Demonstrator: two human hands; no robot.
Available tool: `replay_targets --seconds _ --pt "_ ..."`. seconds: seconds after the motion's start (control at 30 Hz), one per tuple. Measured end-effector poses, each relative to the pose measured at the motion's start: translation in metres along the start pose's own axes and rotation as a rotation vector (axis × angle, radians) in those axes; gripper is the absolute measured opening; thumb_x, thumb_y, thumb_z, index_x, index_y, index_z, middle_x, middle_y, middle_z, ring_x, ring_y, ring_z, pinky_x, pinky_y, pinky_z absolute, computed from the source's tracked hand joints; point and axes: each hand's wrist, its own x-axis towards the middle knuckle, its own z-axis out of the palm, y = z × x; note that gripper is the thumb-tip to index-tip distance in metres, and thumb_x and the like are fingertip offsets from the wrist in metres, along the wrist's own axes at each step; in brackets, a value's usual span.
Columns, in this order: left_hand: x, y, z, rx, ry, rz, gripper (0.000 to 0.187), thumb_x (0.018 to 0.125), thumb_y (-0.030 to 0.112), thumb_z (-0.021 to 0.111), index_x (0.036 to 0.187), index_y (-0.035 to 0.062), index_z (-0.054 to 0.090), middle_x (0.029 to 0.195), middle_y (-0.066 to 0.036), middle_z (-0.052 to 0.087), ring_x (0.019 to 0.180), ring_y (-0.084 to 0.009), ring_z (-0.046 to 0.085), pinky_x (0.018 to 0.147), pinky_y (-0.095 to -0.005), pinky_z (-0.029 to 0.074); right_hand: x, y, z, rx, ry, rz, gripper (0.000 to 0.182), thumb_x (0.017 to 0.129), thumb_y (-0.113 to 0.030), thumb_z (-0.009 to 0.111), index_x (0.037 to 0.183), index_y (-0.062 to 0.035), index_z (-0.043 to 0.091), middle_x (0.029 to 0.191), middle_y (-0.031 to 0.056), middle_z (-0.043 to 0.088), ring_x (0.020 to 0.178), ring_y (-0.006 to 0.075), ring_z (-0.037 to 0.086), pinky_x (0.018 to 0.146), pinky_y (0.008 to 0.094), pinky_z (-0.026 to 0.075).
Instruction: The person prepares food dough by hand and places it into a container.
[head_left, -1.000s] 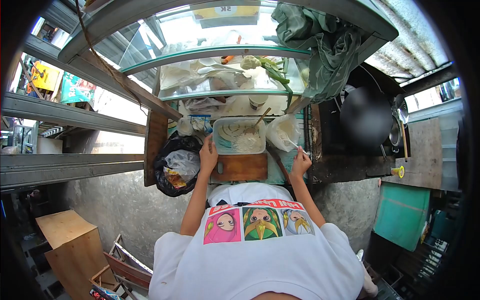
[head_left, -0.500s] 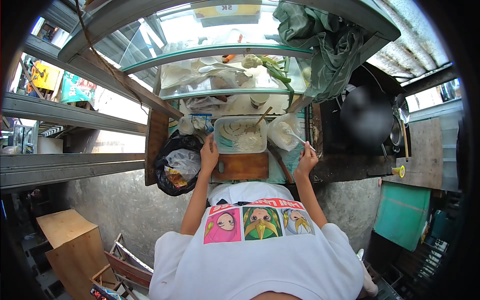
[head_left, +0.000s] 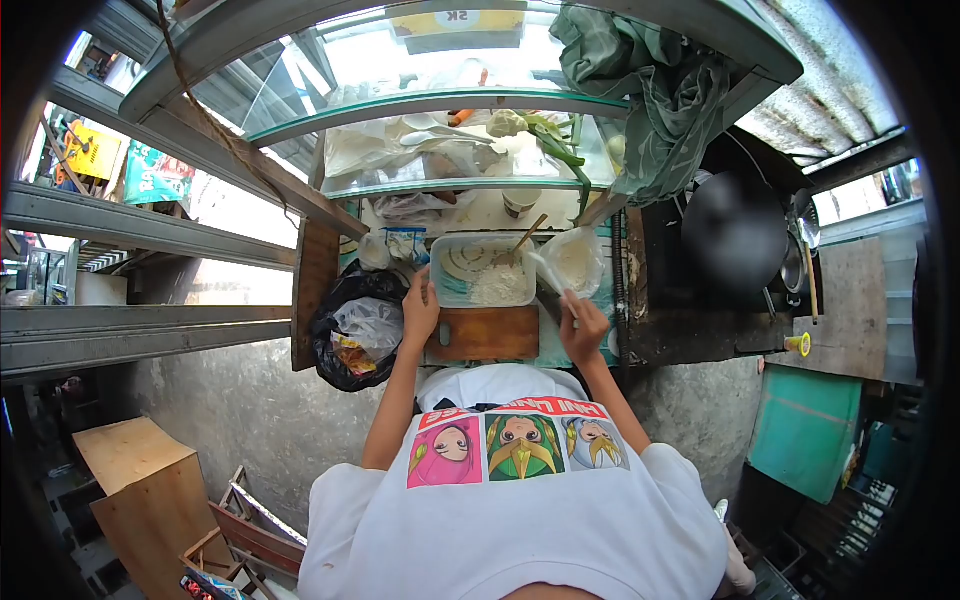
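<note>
A clear rectangular tub (head_left: 455, 297) holds white powder (head_left: 497, 284), and a wooden-handled utensil (head_left: 528, 234) leans in it. My left hand (head_left: 420, 306) touches the tub's left edge, fingers close together. In my right hand (head_left: 582, 328) is the handle of a white spoon (head_left: 550, 274), its head between the tub and an open plastic bag (head_left: 583, 262) of white powder. Whether the spoon carries powder is too small to tell. Below the tub lies a wooden cutting board (head_left: 490, 334).
A black bag (head_left: 340, 375) with plastic waste hangs at the left. Above are glass shelves (head_left: 465, 185) with green onions (head_left: 553, 140) and a draped green cloth (head_left: 665, 150). A dark wok (head_left: 735, 235) stands at the right.
My right hand has moved left with the spoon. The spoon's head has left the powder bag and is now beside the tub's right edge. My left hand has hardly moved.
</note>
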Motion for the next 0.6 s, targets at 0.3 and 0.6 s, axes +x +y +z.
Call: replay_targets --seconds 0.3,0.6 --pt "0.000 -0.001 0.001 0.002 0.014 0.014 0.035 0.092 0.012 0.046 0.127 0.0107 0.047 0.092 -0.018 0.064 0.082 -0.0272 0.065 0.074 -0.0346 0.049 -0.002 0.038 -0.018 -0.282 0.034 0.115 0.012 0.082 -0.008 0.061 0.092 -0.0031 0.065 0.061 0.0073 0.054 0.053 0.0241 0.054 0.047 0.0362 0.041" --pt "0.000 -0.002 0.001 -0.028 0.007 0.021 0.034 0.092 0.010 0.046 0.126 0.0069 0.047 0.099 -0.023 0.061 0.080 -0.0327 0.064 0.071 -0.0378 0.049 -0.024 0.040 0.005 -0.324 0.079 0.295 0.012 0.084 -0.013 0.063 0.084 -0.0016 0.068 0.053 0.0073 0.054 0.047 0.0177 0.053 0.047 0.0315 0.039"
